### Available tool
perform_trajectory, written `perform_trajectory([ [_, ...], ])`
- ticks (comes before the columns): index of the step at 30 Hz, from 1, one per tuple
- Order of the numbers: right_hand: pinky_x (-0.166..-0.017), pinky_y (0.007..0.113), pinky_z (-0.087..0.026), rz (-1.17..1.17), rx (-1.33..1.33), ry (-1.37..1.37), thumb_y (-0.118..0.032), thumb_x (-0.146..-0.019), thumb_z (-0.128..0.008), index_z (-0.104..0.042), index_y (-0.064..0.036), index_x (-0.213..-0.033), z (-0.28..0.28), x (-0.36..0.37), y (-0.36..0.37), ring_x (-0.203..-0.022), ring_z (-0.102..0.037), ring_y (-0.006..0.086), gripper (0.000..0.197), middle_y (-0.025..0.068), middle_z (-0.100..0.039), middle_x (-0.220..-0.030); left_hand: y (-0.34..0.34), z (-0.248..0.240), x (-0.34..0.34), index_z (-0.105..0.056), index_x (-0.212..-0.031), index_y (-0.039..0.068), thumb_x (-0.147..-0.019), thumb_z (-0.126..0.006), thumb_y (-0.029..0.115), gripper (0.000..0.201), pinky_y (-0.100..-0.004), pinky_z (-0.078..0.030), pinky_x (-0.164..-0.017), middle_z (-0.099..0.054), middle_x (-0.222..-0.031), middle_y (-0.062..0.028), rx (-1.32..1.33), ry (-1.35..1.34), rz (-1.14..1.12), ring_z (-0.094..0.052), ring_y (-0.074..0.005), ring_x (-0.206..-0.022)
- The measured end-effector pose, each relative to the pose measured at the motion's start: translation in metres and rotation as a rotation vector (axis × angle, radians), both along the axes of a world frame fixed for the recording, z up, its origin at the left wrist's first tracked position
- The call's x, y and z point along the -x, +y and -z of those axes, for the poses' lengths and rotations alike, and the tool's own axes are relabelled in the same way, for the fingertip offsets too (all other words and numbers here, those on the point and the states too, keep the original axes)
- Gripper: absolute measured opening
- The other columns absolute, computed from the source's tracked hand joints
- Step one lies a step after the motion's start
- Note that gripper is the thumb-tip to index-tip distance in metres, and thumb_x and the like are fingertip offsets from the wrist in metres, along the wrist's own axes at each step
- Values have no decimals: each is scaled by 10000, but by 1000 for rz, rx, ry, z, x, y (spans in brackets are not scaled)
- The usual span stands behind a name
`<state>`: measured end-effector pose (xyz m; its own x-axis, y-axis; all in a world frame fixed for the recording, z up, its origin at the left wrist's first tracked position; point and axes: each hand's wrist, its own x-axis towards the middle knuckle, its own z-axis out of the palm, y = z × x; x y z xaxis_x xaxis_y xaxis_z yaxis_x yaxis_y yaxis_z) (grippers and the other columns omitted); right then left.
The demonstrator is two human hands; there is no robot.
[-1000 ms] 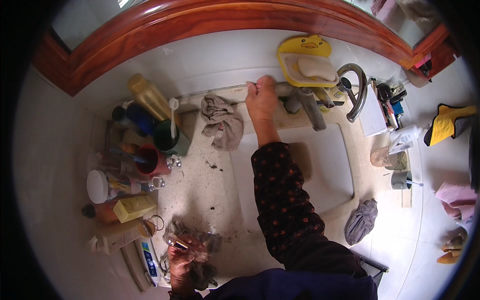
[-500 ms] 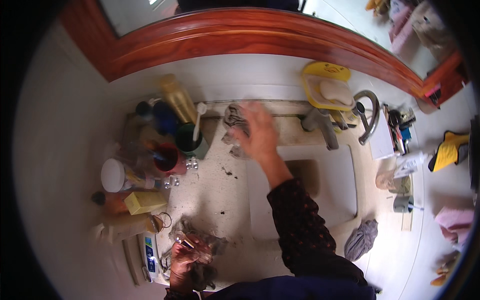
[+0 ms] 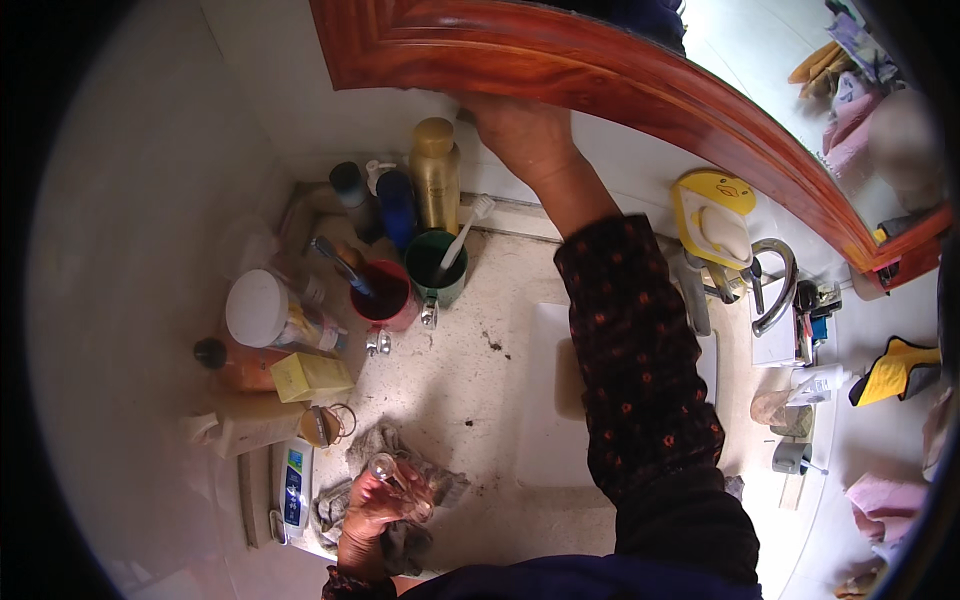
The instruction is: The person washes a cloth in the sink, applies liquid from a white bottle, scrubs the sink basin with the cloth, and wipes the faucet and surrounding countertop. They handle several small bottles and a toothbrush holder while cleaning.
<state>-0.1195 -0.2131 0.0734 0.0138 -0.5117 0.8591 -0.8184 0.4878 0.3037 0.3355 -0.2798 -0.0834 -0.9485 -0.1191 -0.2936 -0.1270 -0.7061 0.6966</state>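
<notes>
Toward seven o'clock, the left hand grips a clear object above a crumpled grey cloth. Near twelve, the right hand is at the wooden frame (partly hidden, so I cannot tell its grip).
</notes>
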Motion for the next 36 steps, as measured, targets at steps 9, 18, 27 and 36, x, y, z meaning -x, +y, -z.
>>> perform_trajectory([
  [9,-839,411,-469,105,-254,-296,-98,-747,-660,-671,-222,-885,92,-15,87,-981,-526,289,186,-8,-572,-1119,-1,1,1,-574,-1085,-28,-662,-773,-3,468,-416,-564,-799,-652,-995,-130,-30,-12,16,-675,-295,-910],
  [18,-897,529,-416,396,595,-44,-11,-790,-570,-530,0,-1048,21,6,107,-1008,-485,447,261,267,-503,-1128,-2,5,2,-579,-1079,-14,-643,-780,3,480,-432,-561,-828,-643,-991,-131,-20,-1,30,-677,-304,-924],
  [27,-914,498,-427,331,421,-684,18,-762,-561,-492,29,-1164,130,-44,114,-1054,-490,438,408,238,-492,-1159,-4,8,-2,-583,-1075,-17,-657,-779,69,469,-433,-549,-848,-639,-1004,-137,58,-9,32,-670,-302,-917],
  [36,-996,476,-418,490,747,-634,-52,-874,-549,-437,29,-1309,50,-18,97,-1214,-446,470,456,286,-389,-1376,-3,2,0,-577,-1063,-18,-633,-796,65,490,-430,-551,-842,-636,-996,-135,45,-8,25,-665,-296,-916],
])
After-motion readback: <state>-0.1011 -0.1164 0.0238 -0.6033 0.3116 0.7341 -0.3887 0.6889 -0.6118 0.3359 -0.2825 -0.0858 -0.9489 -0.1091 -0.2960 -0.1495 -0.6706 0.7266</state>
